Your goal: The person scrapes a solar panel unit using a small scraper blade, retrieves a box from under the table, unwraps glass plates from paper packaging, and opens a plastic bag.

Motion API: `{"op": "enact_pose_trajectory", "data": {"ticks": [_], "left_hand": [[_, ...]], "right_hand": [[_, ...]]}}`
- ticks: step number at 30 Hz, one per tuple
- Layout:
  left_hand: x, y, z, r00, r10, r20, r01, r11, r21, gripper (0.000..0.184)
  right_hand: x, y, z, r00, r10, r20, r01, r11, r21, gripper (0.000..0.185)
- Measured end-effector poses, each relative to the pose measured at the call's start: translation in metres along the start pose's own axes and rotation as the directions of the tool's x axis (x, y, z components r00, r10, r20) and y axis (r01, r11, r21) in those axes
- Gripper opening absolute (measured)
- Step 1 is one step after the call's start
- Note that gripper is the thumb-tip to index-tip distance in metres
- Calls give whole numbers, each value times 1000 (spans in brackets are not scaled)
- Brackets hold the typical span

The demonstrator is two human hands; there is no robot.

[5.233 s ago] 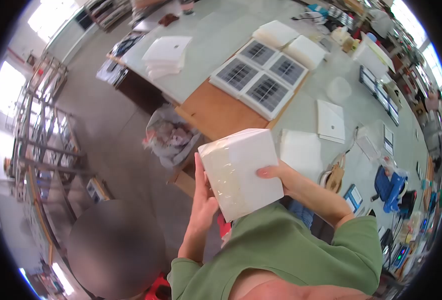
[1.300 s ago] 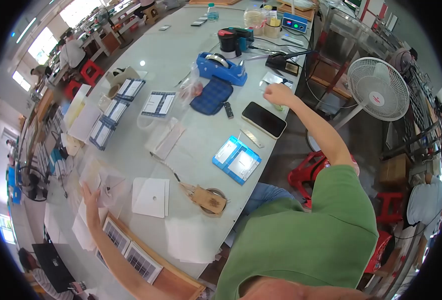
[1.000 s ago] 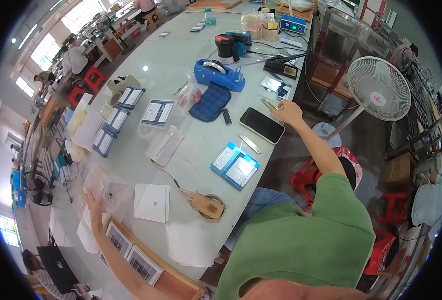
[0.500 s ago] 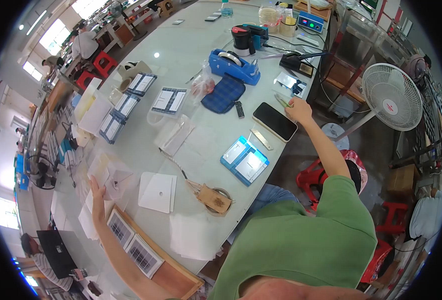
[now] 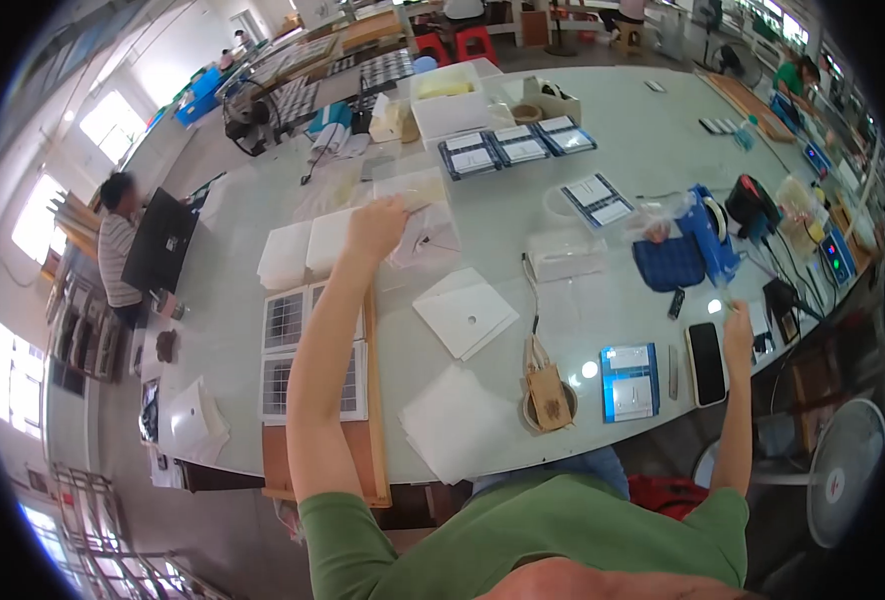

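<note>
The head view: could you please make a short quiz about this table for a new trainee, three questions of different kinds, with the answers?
1. Which is nearest to the right hand?
A. fan
B. smartphone
C. bottle

2. True or false: the blue checked cloth lies beside the blue tape dispenser.

3. How many blue-bordered packs are lined up by the white box?

Key:
1. B
2. True
3. Three

Muted green top (image 5: 553, 535) of plain, softly creased cloth, with short, loose sleeves (image 5: 348, 540) in the same colour; blue denim (image 5: 603, 466) below its hem, both forearms (image 5: 339, 310) bare
</note>
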State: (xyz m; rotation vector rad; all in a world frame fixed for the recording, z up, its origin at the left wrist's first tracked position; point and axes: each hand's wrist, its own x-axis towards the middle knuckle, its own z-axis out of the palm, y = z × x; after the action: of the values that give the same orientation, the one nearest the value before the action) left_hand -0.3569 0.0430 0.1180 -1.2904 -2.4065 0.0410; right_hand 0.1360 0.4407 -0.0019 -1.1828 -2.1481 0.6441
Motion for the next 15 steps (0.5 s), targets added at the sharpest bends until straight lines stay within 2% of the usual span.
{"op": "enact_pose_trajectory", "data": {"ticks": [1,2,3,4,5,7,9,12,15], "left_hand": [[1,0,2,1000,-12,-7,12,1000,3,24],[2,-1,4,1000,10,-2,-10,1000,17,21],[3,-2,6,999,35,3,-35,999,31,18],[2,-3,12,999,36,-3,-36,999,32,18],[1,-4,19,997,41,-58,-39,999,38,16],[-1,-4,19,991,47,-122,-40,998,52,14],[-4,0,15,993,27,-115,-23,999,31,9],[-4,0,20,991,18,-131,-15,1000,24,7],[-5,2,16,995,0,-95,4,999,36,7]], "right_hand": [[8,-16,21,881,-472,-31,471,882,-12,25],[4,-77,30,975,-133,176,81,959,272,23],[-6,-148,28,924,-124,362,-3,943,332,24],[-6,-168,62,857,-493,150,410,829,380,26],[-15,-212,69,847,-444,291,342,876,341,30],[-27,-279,99,773,-554,309,428,815,390,36],[-26,-325,133,694,-659,288,575,749,328,37],[-16,-361,180,641,-730,237,655,681,326,38],[-12,-376,198,608,-739,289,670,673,312,37]]}}
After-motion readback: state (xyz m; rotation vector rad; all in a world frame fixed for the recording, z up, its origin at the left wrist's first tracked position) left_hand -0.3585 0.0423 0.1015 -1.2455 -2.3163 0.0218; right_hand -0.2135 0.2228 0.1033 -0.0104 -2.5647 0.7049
